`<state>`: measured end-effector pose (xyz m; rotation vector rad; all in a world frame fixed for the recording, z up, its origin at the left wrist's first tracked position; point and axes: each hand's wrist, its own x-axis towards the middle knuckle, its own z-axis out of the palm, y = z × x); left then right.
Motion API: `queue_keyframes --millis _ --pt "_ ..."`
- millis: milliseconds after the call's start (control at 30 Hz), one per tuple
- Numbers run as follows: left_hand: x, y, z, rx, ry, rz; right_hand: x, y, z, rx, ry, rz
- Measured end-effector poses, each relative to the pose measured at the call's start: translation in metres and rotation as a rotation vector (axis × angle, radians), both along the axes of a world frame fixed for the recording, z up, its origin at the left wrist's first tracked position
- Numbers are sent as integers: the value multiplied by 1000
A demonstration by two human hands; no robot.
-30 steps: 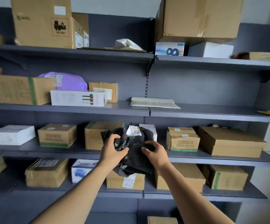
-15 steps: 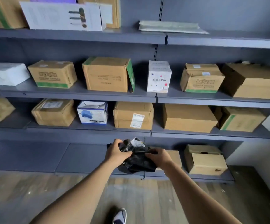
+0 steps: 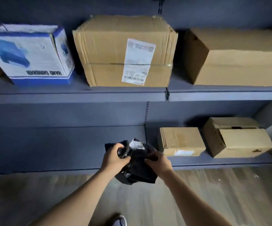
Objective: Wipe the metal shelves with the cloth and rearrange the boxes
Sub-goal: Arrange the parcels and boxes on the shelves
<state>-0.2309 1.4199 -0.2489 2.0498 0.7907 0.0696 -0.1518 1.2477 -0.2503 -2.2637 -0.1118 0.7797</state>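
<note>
2 hands grip black parcel, crumpled.

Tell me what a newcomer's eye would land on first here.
First, the two hands, left hand and right hand, gripping a crumpled black package with a white label, low in the centre in front of the bottom shelf. Next, the blue-and-white box at upper left, printed upside down, beside a labelled cardboard box.

Dim and a bit blurry

The shelf bends at the edges. Dark shadows sit behind the boxes. The wooden floor looks smeared and soft.
</note>
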Motion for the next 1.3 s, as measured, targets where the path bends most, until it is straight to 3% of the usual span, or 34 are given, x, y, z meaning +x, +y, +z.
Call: queue_keyframes --millis 267,533,800,1000,1167,1300 --pt "78 53 -181 94 -126 -58 81 46 -179 37 -156 4" --pt "101 67 -274 140 -108 -82 113 69 -277 24 -218 42" --pt "110 67 -299 190 27 -124 126 76 -309 -49 -133 122" --pt "113 61 -309 105 78 -139 131 78 -321 -62 -104 73" --pt "111 67 -295 94 62 -116 124 78 -306 -70 -161 82" --pt "79 57 -234 50 111 -64 85 65 -244 3 -122 28"
